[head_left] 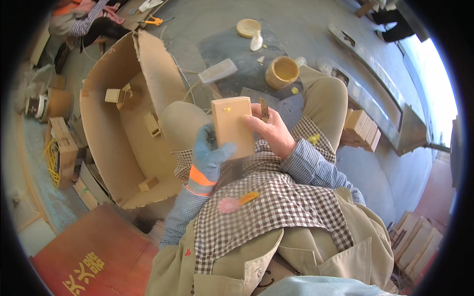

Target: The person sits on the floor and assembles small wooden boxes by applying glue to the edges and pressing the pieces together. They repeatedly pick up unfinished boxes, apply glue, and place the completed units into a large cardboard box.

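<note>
In front of my lap, a pale wooden box [233, 130] is held tilted up, with a small yellow spot near the top of its face. My left hand [207, 157], in a blue-grey glove with an orange cuff, grips its lower left side, thumb across the face. The bare right hand [277, 129] has its thumb on the right edge of the box. Between its fingers stands a narrow, dark flat blade [264, 108]. The fingertips behind the box are hidden.
Left of my knee stands a large open cardboard carton [106, 153] with several small wooden boxes inside. Ahead are a brown pot [282, 72], a round yellowish lid [248, 28] and a translucent block [217, 71]. Stacked wooden blocks [361, 129] sit right. Other people are at the far edges.
</note>
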Demonstrator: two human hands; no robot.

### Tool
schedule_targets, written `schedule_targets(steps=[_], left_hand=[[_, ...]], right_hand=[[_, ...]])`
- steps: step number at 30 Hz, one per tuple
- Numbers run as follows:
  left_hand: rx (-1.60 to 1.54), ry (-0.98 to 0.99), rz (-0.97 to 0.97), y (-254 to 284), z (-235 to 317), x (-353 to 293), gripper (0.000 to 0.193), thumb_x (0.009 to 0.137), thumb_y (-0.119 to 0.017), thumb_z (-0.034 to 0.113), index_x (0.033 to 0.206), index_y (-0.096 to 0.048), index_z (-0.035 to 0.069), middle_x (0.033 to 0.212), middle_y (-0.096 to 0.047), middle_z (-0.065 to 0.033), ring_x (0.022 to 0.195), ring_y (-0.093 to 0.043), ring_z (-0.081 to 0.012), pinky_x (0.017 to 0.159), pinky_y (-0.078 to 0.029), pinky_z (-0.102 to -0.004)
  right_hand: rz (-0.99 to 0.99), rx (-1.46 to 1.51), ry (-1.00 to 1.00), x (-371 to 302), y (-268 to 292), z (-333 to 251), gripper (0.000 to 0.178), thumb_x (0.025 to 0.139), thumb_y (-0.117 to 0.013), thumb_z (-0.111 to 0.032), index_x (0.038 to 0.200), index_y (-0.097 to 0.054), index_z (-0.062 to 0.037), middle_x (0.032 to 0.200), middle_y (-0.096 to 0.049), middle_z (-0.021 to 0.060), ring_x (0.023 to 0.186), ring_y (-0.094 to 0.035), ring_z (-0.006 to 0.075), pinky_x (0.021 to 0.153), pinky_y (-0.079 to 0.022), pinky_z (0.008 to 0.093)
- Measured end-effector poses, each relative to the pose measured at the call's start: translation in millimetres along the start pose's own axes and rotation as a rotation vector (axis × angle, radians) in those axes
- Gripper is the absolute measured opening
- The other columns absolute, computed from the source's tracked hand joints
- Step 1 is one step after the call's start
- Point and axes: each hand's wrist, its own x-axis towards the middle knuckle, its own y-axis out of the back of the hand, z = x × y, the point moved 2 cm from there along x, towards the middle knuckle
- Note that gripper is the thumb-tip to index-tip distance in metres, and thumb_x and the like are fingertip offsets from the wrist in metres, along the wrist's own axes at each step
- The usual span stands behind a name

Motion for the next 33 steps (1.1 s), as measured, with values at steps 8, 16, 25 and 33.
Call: schedule_targets(steps=[8,16,25,33], left_hand=[[0.082,0.148,-0.110,-30,-7,4,0.067,0.079,-0.075,0.010,0.134,-0.040,-0.006,0.126,-0.058,-0.0159,0.115,-0.059,-0.0224,0.102,-0.048,-0.0365],[0.172,0.209,-0.126,-38,-8,10,0.068,0.082,-0.073,0.013,0.137,-0.039,-0.007,0.129,-0.057,-0.0154,0.117,-0.058,-0.0225,0.103,-0.046,-0.0364],[0.564,-0.078,-0.120,-53,-4,23,0.059,0.079,-0.077,0.012,0.128,-0.047,0.000,0.125,-0.058,-0.0126,0.114,-0.059,-0.0224,0.098,-0.049,-0.0355],[1.189,-1.126,-0.137,-63,12,36,0.038,0.079,-0.072,0.013,0.114,-0.059,0.011,0.113,-0.057,-0.0080,0.109,-0.060,-0.0328,0.110,-0.038,-0.0579]], right_hand=[[0.099,0.046,-0.036,-19,37,12,0.044,0.091,-0.071,-0.028,0.119,-0.065,0.0057,0.107,-0.070,0.0089,0.099,-0.065,0.0147,0.091,-0.051,0.0328],[0.080,0.106,-0.020,-20,48,16,0.042,0.092,-0.069,-0.026,0.122,-0.060,0.0029,0.109,-0.068,0.0066,0.097,-0.064,0.0117,0.087,-0.051,0.0286],[-0.019,0.180,0.047,-27,60,9,0.058,0.086,-0.076,-0.015,0.136,-0.051,0.0009,0.129,-0.062,0.0076,0.117,-0.059,0.0154,0.100,-0.048,0.0330],[-0.064,0.151,0.092,-34,74,8,0.071,0.077,-0.080,0.001,0.140,-0.049,0.0024,0.137,-0.058,0.0132,0.128,-0.055,0.0214,0.110,-0.043,0.0374]])
